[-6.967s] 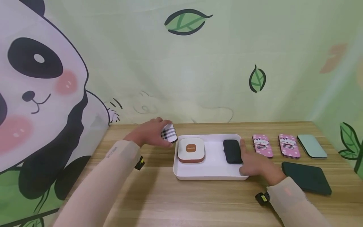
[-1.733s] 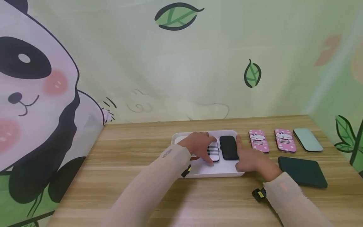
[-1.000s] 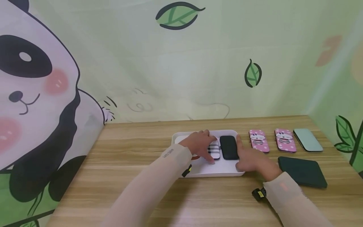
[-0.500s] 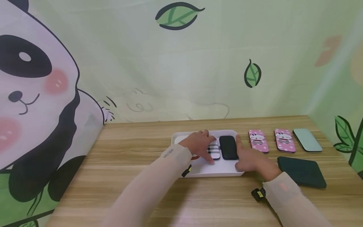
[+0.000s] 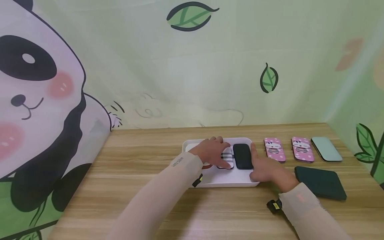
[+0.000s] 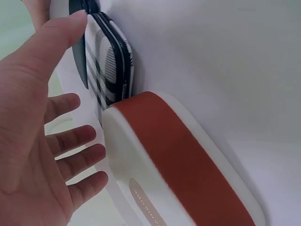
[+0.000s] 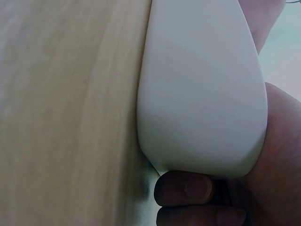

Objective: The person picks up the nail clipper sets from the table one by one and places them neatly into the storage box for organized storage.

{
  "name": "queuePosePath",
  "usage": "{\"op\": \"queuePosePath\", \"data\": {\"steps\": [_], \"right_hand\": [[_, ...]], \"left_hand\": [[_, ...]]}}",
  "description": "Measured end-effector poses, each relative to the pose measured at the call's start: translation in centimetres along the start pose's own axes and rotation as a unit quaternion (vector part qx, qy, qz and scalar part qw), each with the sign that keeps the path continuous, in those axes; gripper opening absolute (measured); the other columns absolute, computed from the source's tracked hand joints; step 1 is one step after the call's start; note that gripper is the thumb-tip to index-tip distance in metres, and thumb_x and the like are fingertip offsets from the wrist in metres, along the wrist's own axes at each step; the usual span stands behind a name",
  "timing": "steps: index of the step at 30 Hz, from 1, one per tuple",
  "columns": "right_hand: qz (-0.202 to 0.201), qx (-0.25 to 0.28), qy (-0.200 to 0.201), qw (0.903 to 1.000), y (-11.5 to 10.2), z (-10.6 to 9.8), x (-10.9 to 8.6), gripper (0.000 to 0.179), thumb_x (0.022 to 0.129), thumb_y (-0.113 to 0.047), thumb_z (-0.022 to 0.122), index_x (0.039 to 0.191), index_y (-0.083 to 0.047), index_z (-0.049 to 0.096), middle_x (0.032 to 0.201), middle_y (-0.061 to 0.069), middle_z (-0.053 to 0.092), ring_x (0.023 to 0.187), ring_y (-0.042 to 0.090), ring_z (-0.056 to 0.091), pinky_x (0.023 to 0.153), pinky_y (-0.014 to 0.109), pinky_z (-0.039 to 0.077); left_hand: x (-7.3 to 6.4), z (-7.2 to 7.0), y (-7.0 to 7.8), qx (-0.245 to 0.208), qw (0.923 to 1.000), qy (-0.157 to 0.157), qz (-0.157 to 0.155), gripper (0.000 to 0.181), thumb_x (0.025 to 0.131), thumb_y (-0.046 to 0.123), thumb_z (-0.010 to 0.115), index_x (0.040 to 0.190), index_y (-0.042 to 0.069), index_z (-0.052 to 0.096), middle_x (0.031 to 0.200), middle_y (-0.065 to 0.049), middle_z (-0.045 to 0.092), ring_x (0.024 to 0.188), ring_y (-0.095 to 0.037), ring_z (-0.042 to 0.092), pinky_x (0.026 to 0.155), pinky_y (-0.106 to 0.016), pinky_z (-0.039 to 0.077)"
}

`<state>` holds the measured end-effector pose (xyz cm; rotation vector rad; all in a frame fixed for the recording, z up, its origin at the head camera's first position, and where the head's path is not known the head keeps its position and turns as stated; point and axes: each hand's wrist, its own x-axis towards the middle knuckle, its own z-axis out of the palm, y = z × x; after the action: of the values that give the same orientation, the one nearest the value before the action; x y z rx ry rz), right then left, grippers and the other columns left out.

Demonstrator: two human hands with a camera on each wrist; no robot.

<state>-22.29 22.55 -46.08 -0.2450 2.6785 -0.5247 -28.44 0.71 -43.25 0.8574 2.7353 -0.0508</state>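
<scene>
A small plaid zip case (image 5: 227,156) sits in a white tray (image 5: 225,181). My left hand (image 5: 211,151) is over it, thumb by its near edge. In the left wrist view the thumb tip overlaps the plaid case's edge, and the other fingers (image 6: 77,139) are spread, apart from it. Left of the plaid case is a white box with a red-brown band (image 6: 183,155), mostly hidden by my hand in the head view. To the right lies a black case (image 5: 243,156). My right hand (image 5: 265,168) grips the tray's right end, fingertips (image 7: 188,188) curled against its wall.
Right of the tray lie two pink cat-print cases (image 5: 274,150) (image 5: 302,149) and a pale mint case (image 5: 326,149). A dark green flat case (image 5: 321,183) lies nearer on the wooden table (image 5: 144,146). A panda-print cloth (image 5: 195,83) hangs behind.
Seven seconds ago my left hand held the plaid case left of the tray; now it lies inside, beside the black case. Lately the left thumb shifted slightly. The right hand stayed on the tray.
</scene>
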Motion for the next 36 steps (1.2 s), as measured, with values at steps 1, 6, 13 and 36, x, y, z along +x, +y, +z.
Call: {"op": "queuePosePath", "data": {"steps": [1,6,13,36], "right_hand": [[-0.001,0.0,0.001,1.0,0.0,0.0,0.0,0.111,0.082,-0.018,0.065,0.158,-0.003,-0.015,0.062,0.005,0.053,0.047,0.018,0.046,0.045,0.027,0.032],[0.001,0.0,0.003,1.0,0.2,0.1,0.1,0.112,0.082,-0.018,0.065,0.158,-0.003,-0.016,0.062,0.005,0.053,0.047,0.018,0.046,0.045,0.027,0.033],[-0.004,-0.007,0.004,1.0,0.3,0.2,0.1,0.111,0.08,-0.018,0.064,0.157,0.0,-0.015,0.062,0.004,0.052,0.046,0.017,0.045,0.044,0.028,0.031],[-0.005,-0.004,0.001,1.0,-0.2,0.2,-0.1,0.11,0.082,-0.017,0.064,0.157,-0.001,-0.015,0.06,0.003,0.051,0.046,0.017,0.043,0.045,0.027,0.031]], "left_hand": [[0.0,-0.1,0.0,0.0,1.0,0.003,-0.001,0.087,0.076,0.074,0.068,0.149,0.032,0.046,0.136,0.001,0.051,0.115,-0.017,0.049,0.1,-0.037,0.048],[-0.2,-0.5,0.1,0.011,0.9999,0.009,-0.002,0.082,0.08,0.073,0.066,0.147,0.03,0.049,0.133,0.0,0.055,0.112,-0.018,0.052,0.098,-0.037,0.049],[-0.7,-0.7,-0.8,0.019,0.9997,0.013,0.0,0.078,0.085,0.07,0.061,0.149,0.027,0.047,0.136,-0.001,0.055,0.117,-0.019,0.053,0.102,-0.039,0.047],[-4.1,-1.2,-7.4,-0.022,0.9975,0.057,-0.034,0.076,0.09,0.062,0.057,0.153,0.023,0.042,0.153,-0.006,0.045,0.141,-0.026,0.043,0.114,-0.043,0.037]]}}
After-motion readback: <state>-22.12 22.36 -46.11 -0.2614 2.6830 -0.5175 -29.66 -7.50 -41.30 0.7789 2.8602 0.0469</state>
